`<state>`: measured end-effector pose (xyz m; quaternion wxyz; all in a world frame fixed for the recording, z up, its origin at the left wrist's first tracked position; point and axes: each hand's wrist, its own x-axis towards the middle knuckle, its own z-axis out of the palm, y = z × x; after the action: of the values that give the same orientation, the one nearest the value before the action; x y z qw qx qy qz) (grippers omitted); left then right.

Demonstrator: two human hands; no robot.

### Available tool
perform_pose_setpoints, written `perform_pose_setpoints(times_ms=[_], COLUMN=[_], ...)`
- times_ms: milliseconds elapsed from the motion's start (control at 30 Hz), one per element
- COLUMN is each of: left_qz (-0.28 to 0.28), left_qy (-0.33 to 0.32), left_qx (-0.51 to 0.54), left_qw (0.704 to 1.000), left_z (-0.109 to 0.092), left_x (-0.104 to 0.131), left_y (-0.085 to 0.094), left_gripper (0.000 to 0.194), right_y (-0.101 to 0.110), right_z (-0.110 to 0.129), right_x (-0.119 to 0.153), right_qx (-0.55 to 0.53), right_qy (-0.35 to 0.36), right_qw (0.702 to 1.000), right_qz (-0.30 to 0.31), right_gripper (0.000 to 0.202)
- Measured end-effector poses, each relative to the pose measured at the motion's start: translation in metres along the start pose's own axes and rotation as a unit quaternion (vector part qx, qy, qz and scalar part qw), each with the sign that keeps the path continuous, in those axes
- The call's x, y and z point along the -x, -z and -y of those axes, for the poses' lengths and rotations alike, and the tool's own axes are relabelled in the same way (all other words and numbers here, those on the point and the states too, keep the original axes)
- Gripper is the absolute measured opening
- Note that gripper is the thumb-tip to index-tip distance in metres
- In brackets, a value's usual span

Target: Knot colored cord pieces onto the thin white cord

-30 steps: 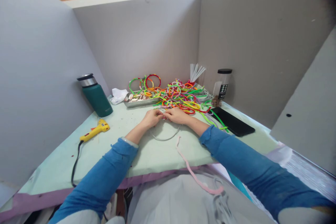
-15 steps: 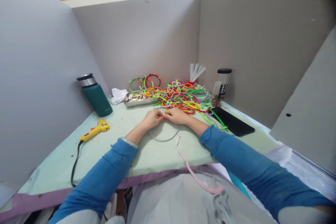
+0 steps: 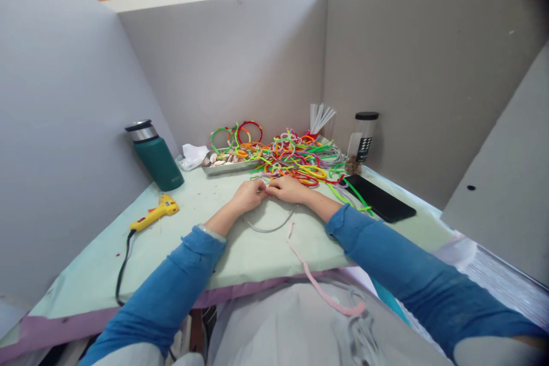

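Centre of frame, on the pale green table top (image 3: 201, 251): left hand (image 3: 247, 194) and right hand (image 3: 288, 187) meet fingertip to fingertip, both pinched shut on the top of a thin grey hoop (image 3: 270, 227) whose lower arc lies on the table just below the wrists. Fingers are curled tight; what exactly sits between the tips is too small to tell, probably the hoop's wire plus a strip end. A pink strip (image 3: 313, 281) trails from near the hoop down off the table edge toward lower centre; its upper end is loose on the table, not visibly in either hand.

Progress, as a judgement: early. The visible arc of the hoop is bare grey, no colour wound on it, so nearly all the wrapping seems left. Finished-looking coloured hoops (image 3: 237, 132) stand at upper centre behind a metal tray (image 3: 227, 166), beside a tangled pile of coloured strips (image 3: 300, 157).

Other items: yellow glue gun (image 3: 155, 213) left of centre, well apart from the hands, untouched; green flask (image 3: 156, 155) further up left; black phone (image 3: 380, 197) right of the hands; clear jar with black lid (image 3: 362, 138) upper right; white sticks (image 3: 319, 117) behind the pile.
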<state>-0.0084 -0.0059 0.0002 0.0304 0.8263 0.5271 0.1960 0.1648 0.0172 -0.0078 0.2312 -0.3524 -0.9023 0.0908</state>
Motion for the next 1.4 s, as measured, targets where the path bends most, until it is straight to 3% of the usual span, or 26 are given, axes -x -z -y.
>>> perform_pose_setpoints(times_ms=[1400], left_qz=[0.017], left_qy=[-0.029], left_qx=[-0.033], left_qw=[0.999], left_z=[-0.0055], left_x=[0.0030], left_y=[0.0031], left_gripper=[0.023], right_y=[0.0000], right_z=[0.0011], right_x=[0.0001], right_qx=[0.021], right_qy=[0.001], right_qw=[1.000], right_qz=[0.011], right_gripper=[0.033])
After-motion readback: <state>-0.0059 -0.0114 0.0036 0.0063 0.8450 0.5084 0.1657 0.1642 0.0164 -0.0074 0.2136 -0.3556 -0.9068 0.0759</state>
